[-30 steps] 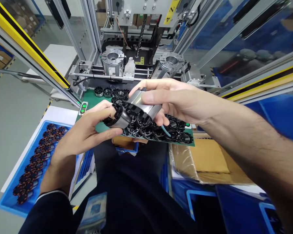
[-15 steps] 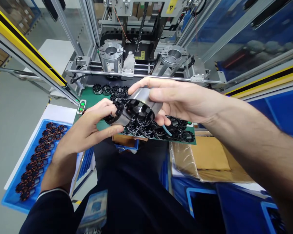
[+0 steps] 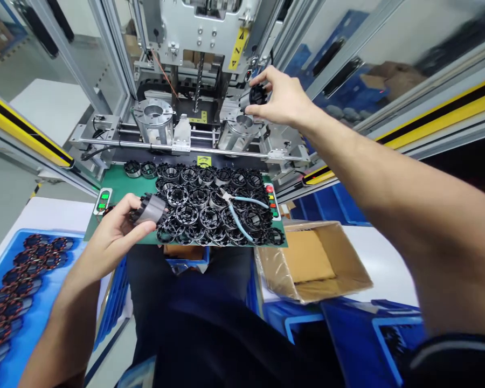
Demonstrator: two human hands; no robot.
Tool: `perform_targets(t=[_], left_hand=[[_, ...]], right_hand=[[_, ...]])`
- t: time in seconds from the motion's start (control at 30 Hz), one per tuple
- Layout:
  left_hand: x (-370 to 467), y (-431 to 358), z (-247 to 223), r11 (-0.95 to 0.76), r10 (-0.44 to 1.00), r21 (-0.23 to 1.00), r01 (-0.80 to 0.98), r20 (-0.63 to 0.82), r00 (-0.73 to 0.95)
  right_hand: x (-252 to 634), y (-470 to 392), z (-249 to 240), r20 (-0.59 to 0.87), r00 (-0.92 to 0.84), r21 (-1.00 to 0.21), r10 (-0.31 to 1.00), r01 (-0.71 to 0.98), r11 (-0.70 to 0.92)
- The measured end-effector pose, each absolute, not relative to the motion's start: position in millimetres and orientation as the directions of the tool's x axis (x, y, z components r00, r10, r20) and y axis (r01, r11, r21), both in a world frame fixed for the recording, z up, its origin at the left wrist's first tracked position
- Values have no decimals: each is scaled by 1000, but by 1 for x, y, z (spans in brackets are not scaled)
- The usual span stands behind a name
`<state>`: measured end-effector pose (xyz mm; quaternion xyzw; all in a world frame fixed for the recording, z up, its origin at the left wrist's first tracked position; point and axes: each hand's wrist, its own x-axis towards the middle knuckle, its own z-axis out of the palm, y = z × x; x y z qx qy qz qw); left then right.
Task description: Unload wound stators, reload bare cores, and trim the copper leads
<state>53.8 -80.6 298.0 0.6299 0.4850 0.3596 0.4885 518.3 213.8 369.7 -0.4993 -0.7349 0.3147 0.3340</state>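
Observation:
My left hand [image 3: 119, 229] grips a motor stator core [image 3: 152, 209], a grey metal ring with black toothed plastic ends, at the left side of the green board. Above the right-hand metal fixture [image 3: 242, 125], my right hand [image 3: 281, 99] pinches a second stator core [image 3: 248, 98], tilted on its side. Whether that core touches the fixture I cannot tell. Several more stator cores [image 3: 198, 196] stand in rows on the green board [image 3: 117, 178]. Pliers [image 3: 236, 207] with light blue handles lie across them.
A second metal fixture [image 3: 153, 116] stands at left on the machine's rail. Wound stators fill a blue tray [image 3: 52, 302] at far left. An open cardboard box [image 3: 350, 258] sits right of the board. Yellow-black posts [image 3: 28, 129] flank the machine. Green buttons [image 3: 103, 201] sit on the board's left edge.
My hands have moved apart. The right has carried its stator core up and forward to the right fixture, while the left keeps its core over the board. The view has shifted too.

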Motion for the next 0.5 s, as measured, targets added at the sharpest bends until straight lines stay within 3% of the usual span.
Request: perform_targets(t=[0.13, 0.33, 0.5], left_hand=[[40, -92, 278, 112, 983, 993, 34, -115, 141], [29, -96, 270, 126, 991, 990, -66, -129, -41], [51, -91, 277, 135, 989, 977, -164, -143, -37]], right_hand=[[539, 259, 350, 192, -253, -667, 948, 675, 315], [530, 269, 356, 3, -258, -512, 966, 830, 223], [522, 272, 381, -131, -325, -404, 937, 880, 249]])
